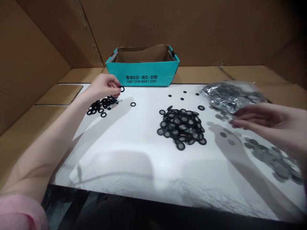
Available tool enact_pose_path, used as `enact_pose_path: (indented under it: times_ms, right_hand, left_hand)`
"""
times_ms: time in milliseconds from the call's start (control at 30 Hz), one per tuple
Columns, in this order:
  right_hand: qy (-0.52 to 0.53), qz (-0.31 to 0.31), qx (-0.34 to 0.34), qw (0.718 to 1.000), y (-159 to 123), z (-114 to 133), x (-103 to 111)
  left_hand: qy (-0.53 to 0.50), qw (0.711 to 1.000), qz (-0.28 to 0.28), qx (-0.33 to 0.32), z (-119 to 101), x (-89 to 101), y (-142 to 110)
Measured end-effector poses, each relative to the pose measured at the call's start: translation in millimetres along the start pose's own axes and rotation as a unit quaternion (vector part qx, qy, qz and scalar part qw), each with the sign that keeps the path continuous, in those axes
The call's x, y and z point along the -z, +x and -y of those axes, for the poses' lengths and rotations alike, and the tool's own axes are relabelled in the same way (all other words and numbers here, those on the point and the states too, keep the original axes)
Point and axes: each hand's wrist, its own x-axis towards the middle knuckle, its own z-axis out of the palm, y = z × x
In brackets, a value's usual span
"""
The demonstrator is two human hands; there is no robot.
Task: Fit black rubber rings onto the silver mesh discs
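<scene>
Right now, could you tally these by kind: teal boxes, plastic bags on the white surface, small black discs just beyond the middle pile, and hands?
Teal box: 1
Plastic bag: 1
Small black discs: 4
Hands, left hand and right hand: 2
Total: 8

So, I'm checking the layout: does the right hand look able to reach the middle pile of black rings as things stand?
Probably yes: the right hand hovers to the right of the middle pile, with only a few flat loose discs on the board between; the plastic bag lies farther back.
</scene>
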Motion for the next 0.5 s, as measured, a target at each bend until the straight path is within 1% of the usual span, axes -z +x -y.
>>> enact_pose_path:
  times_ms: [67, 133, 200, 267, 300, 333, 400, 500]
  right_hand:
    - [0.046, 0.006, 0.039, 0.998, -8, 20, -11]
    - [0.08, 0.004, 0.079, 0.994, -17, 43, -25]
    - [0.125, 0.022, 0.114, 0.985, -24, 65, -41]
    - [0.168, 0.062, 0.145, 0.973, -29, 81, -56]
    - [0.188, 0.083, 0.158, 0.966, -31, 87, -63]
    - [0.203, 0.105, 0.169, 0.959, -33, 92, -69]
    - [0.215, 0.136, 0.187, 0.949, -37, 97, -78]
    - [0.19, 0.139, 0.21, 0.949, -42, 100, -86]
  left_hand:
    - [-0.118, 0.992, 0.05, -0.018, -17, -5.8, -10]
    - [-0.2, 0.974, 0.101, -0.041, -35, -13.6, -22]
    - [-0.25, 0.954, 0.153, -0.056, -51, -23.4, -35]
    - [-0.295, 0.928, 0.216, -0.065, -63, -34.3, -48]
    - [-0.309, 0.915, 0.25, -0.066, -68, -39.5, -54]
    - [-0.324, 0.904, 0.273, -0.064, -71, -44.2, -59]
    - [-0.348, 0.885, 0.304, -0.054, -75, -50.9, -66]
    - [-0.365, 0.871, 0.325, -0.046, -77, -54.8, -72]
